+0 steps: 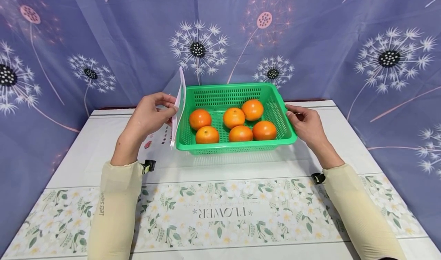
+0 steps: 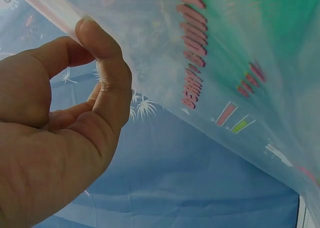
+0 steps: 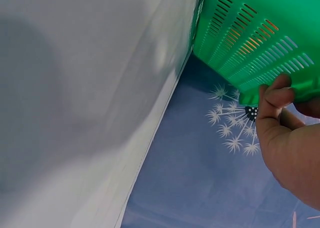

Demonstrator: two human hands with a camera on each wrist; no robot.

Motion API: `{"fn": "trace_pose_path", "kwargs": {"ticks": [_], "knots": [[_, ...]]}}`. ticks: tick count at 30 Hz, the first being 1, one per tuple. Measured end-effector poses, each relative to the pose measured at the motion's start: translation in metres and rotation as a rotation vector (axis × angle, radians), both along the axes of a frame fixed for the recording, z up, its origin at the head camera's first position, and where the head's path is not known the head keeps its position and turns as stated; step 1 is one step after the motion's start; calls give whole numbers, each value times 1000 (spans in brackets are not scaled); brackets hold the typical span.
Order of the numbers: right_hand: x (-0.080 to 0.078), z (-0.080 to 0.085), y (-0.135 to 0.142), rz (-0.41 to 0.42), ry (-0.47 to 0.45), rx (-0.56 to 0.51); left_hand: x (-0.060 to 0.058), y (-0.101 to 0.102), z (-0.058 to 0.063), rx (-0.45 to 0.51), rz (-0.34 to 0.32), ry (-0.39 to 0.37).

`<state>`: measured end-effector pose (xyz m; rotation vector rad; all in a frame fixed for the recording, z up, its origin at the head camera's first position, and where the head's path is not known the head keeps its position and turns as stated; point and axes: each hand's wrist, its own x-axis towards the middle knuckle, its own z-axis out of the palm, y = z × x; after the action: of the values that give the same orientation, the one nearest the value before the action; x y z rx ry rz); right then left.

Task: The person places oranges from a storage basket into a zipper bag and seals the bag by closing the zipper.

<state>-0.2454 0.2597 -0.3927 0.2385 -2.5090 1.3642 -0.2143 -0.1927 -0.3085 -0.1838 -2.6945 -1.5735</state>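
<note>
A green plastic basket (image 1: 237, 146) with slotted walls sits toward the back of the table. Inside it lie several oranges (image 1: 240, 133). My left hand (image 1: 146, 114) pinches the edge of a clear zip bag (image 2: 240, 88) with a pale pink zip strip, held upright against the basket's left end. Red lettering and small printed pictures show on the bag in the left wrist view. On the other side, my right hand (image 1: 308, 126) grips the basket's right rim between thumb and fingers. Whether the basket's left end is inside the bag, I cannot tell.
A white table cover (image 1: 224, 172) carries a flowered band with printed lettering across the front. Blue-purple cloth (image 1: 138, 34) with dandelion prints hangs behind the table and along both sides, close to the basket's back.
</note>
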Motion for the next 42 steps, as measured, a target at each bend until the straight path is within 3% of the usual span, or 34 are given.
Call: {"fn": "trace_pose_path", "kwargs": {"ticks": [7, 31, 42], "knots": [[-2, 2, -2, 15, 15, 9, 0, 0, -1, 60, 9, 22], [-2, 8, 4, 33, -17, 112, 4, -2, 2, 61, 12, 48], [2, 16, 10, -43, -42, 126, 0, 2, -2, 80, -25, 48]]}}
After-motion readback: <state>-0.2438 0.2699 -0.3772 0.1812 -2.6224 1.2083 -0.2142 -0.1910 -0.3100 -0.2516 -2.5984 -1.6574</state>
